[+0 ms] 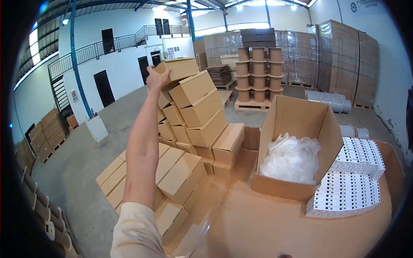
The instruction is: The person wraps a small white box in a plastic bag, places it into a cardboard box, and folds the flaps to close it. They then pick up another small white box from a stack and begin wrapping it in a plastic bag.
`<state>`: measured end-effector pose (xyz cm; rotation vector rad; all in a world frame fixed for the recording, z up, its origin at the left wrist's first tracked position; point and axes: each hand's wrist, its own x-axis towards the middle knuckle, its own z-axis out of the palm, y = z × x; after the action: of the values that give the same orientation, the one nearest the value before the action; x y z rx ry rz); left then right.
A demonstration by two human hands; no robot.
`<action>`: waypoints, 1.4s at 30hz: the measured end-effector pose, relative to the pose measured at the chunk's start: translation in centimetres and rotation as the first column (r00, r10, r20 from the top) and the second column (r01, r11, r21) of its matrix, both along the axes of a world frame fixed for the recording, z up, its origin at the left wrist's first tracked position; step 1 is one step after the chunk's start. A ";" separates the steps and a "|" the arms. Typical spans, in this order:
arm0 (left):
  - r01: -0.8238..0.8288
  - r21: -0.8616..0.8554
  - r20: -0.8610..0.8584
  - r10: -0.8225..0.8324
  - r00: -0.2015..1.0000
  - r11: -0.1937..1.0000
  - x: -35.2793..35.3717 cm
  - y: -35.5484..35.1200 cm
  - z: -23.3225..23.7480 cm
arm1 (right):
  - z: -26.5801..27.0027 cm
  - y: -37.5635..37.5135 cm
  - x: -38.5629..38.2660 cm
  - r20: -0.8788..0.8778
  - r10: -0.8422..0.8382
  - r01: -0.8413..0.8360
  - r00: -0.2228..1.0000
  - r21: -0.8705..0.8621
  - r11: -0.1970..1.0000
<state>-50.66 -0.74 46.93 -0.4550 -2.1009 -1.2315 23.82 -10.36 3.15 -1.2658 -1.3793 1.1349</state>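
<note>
Top carton [183,69] sits up on the box stack [200,112], left hand [157,78] pinching its end (just that one hand!), and a skewed nudge could send it toppling

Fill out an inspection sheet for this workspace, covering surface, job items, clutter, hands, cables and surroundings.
Surface: brown cardboard sheet, with a shiny strip of tape along it.
Job's things: brown boxes stacked in uneven tiers at the picture's left and centre, a top box at the peak.
Clutter: open carton with heaped clear plastic; small white boxes stacked beside it.
Hands: left hand at the near end of the top box, firmness of grip unclear; right hand not clearly seen.
Cables: nothing seen on the sheet.
Surroundings: stacked spools, wrapped pallet loads, blue pillar.
</note>
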 end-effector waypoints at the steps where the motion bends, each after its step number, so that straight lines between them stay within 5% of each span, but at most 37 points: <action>1: -0.028 0.014 -0.012 0.029 1.000 0.999 0.5 0.0 0.7 | -0.7 0.3 0.4 0.023 0.028 -0.029 0.999 0.015 0.999; 8: 0.050 0.138 -0.164 -0.027 0.986 0.989 6.8 -3.1 7.8 | -0.7 0.5 0.6 0.039 0.072 -0.075 0.997 0.073 0.995; 11: 0.044 0.102 -0.353 -0.005 0.935 0.994 8.2 -5.7 10.0 | -3.0 1.3 1.3 0.050 0.111 -0.115 0.993 0.094 0.989; 14: 0.128 0.156 -0.419 -0.052 0.906 0.979 12.4 -9.1 10.4 | -4.7 2.2 1.8 0.156 0.125 -0.167 0.980 0.296 0.940; 17: 0.263 0.189 -0.450 -0.155 0.879 0.946 17.2 -12.2 8.0 | -3.2 2.0 1.1 0.138 0.139 -0.169 0.981 0.235 0.957; 23: 0.611 0.153 -0.533 -0.456 0.713 0.777 31.0 -16.0 -5.8 | -1.0 2.5 -1.6 0.074 0.264 -0.274 0.962 0.286 0.918; 28: 0.636 0.151 -0.308 -0.575 0.758 0.757 40.9 -18.1 -23.4 | 2.1 5.1 -5.0 0.115 0.424 -0.431 0.898 0.411 0.803; 35: 0.587 -0.011 -0.015 -0.587 0.809 0.810 50.6 -19.7 -38.9 | 7.4 10.7 -11.6 -0.188 0.490 -0.480 0.851 0.103 0.872; 38: 0.590 -0.003 0.098 -0.587 0.804 0.808 52.9 -19.9 -42.5 | 6.5 12.2 -13.5 -0.073 0.562 -0.557 0.824 0.071 0.827; 42: 0.581 -0.079 0.199 -0.558 0.805 0.810 54.6 -20.4 -45.6 | -0.7 13.8 -14.9 0.294 0.505 -0.580 0.811 0.297 0.758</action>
<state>3.92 -21.10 1.37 -1.1563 -2.2811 -1.4970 8.89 3.46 2.48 -0.7157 -2.0977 1.0587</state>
